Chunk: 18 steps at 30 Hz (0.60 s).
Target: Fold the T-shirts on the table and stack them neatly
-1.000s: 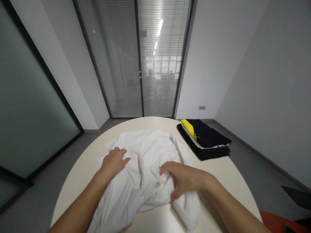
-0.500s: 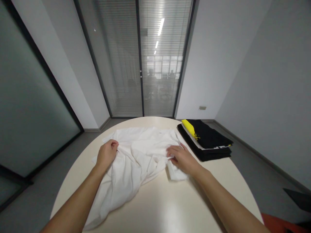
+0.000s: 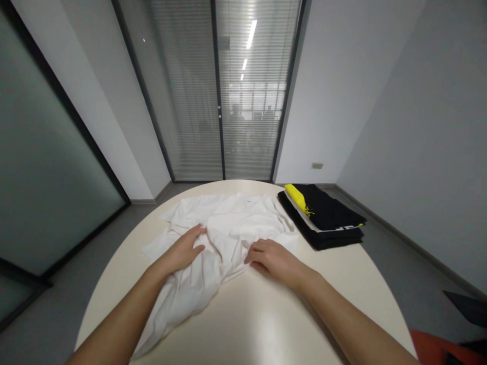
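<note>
The white garment (image 3: 247,220), likely light and limp, best pinched by its edges, lies rumpled on the table (image 3: 274,324) under my left hand (image 3: 183,252), fingers apart; my right hand (image 3: 274,258) curls at its near edge, grip unclear. Folded clothes (image 3: 323,210) sit right.

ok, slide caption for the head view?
Left grip and right grip on a crumpled white garment; mostly black folded stack beside it, round table beneath.

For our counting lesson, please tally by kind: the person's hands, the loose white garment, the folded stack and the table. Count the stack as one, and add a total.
Hands: 2 (left hand, right hand)
White garment: 1
Folded stack: 1
Round table: 1
Total: 5
</note>
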Each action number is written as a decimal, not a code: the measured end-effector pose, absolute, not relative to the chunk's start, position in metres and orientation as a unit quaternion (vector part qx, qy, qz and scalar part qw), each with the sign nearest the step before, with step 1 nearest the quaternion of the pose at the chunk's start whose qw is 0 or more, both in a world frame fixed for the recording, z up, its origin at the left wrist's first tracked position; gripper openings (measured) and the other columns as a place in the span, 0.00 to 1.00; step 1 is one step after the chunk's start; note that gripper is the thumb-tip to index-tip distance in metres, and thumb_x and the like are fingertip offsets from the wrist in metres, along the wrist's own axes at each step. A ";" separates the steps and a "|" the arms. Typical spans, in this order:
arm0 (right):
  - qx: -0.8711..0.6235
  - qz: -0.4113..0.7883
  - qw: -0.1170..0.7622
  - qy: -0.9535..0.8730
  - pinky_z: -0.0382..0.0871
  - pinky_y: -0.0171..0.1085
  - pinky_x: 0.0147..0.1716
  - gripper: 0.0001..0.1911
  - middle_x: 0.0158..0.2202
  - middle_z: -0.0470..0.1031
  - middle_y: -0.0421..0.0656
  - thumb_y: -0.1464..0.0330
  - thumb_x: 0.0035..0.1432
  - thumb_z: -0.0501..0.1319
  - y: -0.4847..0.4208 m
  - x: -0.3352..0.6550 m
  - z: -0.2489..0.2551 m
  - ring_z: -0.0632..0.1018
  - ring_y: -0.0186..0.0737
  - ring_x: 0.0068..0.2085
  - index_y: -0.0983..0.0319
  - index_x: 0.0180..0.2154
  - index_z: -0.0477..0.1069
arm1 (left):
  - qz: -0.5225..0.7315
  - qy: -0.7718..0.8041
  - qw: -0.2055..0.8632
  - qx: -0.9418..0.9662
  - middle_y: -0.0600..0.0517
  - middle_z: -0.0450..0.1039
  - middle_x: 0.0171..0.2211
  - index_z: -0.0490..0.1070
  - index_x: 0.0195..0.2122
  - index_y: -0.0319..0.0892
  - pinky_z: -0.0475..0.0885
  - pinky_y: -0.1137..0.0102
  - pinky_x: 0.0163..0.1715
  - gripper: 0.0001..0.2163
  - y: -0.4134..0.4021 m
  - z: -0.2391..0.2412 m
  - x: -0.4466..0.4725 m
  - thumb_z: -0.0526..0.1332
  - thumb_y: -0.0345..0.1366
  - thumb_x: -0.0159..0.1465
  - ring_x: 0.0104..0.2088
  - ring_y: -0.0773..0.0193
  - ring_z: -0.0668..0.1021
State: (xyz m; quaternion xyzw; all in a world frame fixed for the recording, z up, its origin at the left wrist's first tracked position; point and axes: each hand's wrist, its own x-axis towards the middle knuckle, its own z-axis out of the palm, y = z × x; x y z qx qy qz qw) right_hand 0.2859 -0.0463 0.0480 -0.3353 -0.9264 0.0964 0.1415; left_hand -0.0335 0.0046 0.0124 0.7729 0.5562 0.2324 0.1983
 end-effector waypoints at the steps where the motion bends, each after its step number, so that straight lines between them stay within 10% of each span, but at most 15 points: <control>1: -0.338 0.091 0.137 -0.927 0.66 0.39 0.47 0.11 0.43 0.78 0.44 0.72 0.68 0.56 -0.043 0.288 0.046 0.77 0.42 0.47 0.57 0.43 0.77 | 0.246 0.546 0.210 0.773 0.43 0.64 0.66 0.71 0.57 0.38 0.56 0.57 0.68 0.24 0.006 0.014 -0.034 0.58 0.37 0.60 0.66 0.53 0.67; 10: -0.513 -0.024 0.178 -0.839 0.67 0.40 0.42 0.13 0.43 0.77 0.47 0.75 0.65 0.54 -0.018 0.337 0.051 0.77 0.46 0.44 0.59 0.42 0.76 | 0.322 0.642 0.085 0.690 0.44 0.76 0.54 0.75 0.50 0.40 0.69 0.63 0.57 0.20 0.021 0.029 -0.058 0.52 0.29 0.60 0.52 0.57 0.78; 18: -0.441 0.001 0.188 -0.877 0.65 0.44 0.49 0.13 0.48 0.76 0.48 0.68 0.63 0.62 -0.026 0.323 0.050 0.73 0.50 0.49 0.60 0.50 0.73 | 0.094 0.738 0.057 0.666 0.43 0.80 0.37 0.70 0.56 0.45 0.71 0.60 0.38 0.27 -0.015 0.052 -0.024 0.57 0.56 0.62 0.39 0.44 0.81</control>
